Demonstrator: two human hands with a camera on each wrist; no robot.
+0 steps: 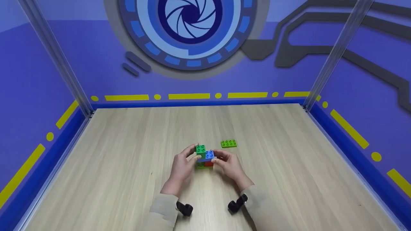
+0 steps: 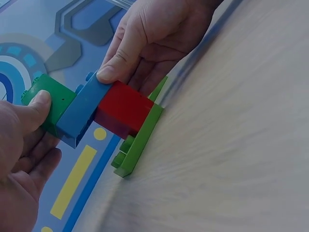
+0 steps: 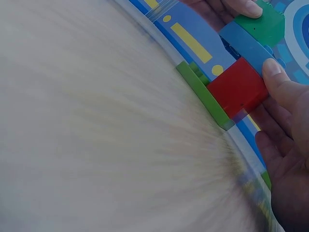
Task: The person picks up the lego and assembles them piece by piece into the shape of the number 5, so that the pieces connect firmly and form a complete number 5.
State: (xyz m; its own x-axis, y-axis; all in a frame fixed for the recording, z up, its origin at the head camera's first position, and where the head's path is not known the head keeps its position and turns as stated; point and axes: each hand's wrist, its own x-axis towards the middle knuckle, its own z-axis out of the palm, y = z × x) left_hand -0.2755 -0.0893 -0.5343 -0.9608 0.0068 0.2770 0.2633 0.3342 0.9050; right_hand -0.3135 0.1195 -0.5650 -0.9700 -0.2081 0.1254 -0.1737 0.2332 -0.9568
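Both hands are on a small tower of building bricks standing on the table. At its base is a light green studded plate point(image 2: 142, 145), with a red brick point(image 3: 237, 89) on one end of it. A longer blue brick point(image 2: 83, 113) lies across the red one and overhangs the plate's other end. On the blue brick's left part sits a green brick point(image 1: 201, 150), which my left hand point(image 1: 183, 165) pinches between thumb and fingers. My right hand point(image 1: 230, 165) grips the blue brick's right end, thumb on its near side; its fingers are partly hidden behind the bricks.
A loose light green plate point(image 1: 228, 143) with several studs lies behind and right of the tower. Blue-purple panels with yellow dashes point(image 1: 189, 96) enclose the wooden table point(image 1: 128, 138) at the back and both sides.
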